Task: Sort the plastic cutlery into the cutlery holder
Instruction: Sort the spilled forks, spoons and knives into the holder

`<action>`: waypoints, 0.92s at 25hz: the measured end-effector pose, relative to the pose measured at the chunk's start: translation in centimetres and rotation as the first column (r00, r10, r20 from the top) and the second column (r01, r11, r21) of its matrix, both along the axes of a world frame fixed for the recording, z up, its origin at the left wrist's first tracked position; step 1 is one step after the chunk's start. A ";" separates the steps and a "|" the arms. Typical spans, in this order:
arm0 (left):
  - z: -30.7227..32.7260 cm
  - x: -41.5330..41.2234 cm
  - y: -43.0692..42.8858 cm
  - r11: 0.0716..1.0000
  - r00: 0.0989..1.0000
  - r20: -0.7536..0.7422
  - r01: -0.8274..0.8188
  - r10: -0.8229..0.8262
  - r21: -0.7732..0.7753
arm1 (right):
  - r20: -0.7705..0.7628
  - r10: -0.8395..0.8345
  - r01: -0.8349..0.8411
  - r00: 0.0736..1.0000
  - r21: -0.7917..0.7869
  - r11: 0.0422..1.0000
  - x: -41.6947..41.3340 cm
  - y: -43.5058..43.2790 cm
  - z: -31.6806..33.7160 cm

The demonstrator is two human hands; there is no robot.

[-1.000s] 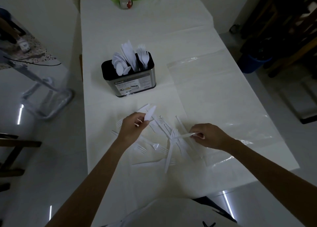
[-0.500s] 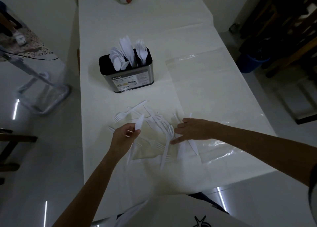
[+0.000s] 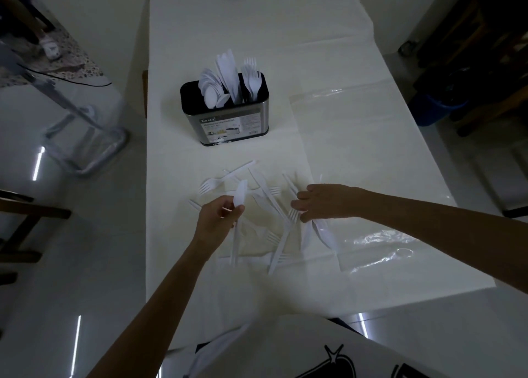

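I'm watching the left hand (image 3: 215,223) pinching a white plastic knife (image 3: 241,193). Its fingers (image 3: 228,206) are curling round the shaft, the blade is poking up past the fingertips, and the handle is hanging down toward the near edge of the desk (image 3: 257,35).

The right hand (image 3: 328,202) is lying low over the loose cutlery pile (image 3: 258,186). Its fingers (image 3: 300,205) are stretched out and slightly apart, gripping nothing, with the tips right at the tines of a fork (image 3: 281,243).

The pile is lying between the two hands and just beyond them. Further up the desk, well apart from both hands, the cutlery holder (image 3: 225,126) is standing upright, carrying spoons (image 3: 210,89) on its left, knives (image 3: 228,75) in the middle and forks (image 3: 251,77) on the right.
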State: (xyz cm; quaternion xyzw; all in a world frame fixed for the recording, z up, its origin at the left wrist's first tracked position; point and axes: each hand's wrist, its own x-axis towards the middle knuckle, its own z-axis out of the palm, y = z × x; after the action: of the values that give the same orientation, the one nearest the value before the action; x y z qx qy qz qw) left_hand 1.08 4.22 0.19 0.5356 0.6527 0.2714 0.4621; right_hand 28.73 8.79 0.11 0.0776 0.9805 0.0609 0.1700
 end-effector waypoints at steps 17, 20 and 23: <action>3.4 -0.3 1.7 0.964 0.861 0.443 -0.182 0.251 -0.194 | -0.127 -0.992 0.333 0.028 -0.934 0.129 -5.9 -4.0 3.3; 4.2 0.5 1.5 0.979 0.840 0.511 -0.100 0.180 -0.179 | 0.242 -0.957 0.095 -0.162 -0.961 -0.259 -8.8 -5.6 3.2; 4.4 1.4 1.7 0.991 0.895 0.436 -0.043 0.094 -0.126 | 0.377 -0.911 -0.044 -0.168 -0.926 -0.375 -10.7 -6.8 4.0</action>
State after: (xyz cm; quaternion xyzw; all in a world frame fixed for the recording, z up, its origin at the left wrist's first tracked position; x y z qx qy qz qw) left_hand 2.47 5.96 4.56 0.4099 0.5638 0.3644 0.6175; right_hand 17.99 1.95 4.06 0.5747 0.3987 -0.6528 -0.2910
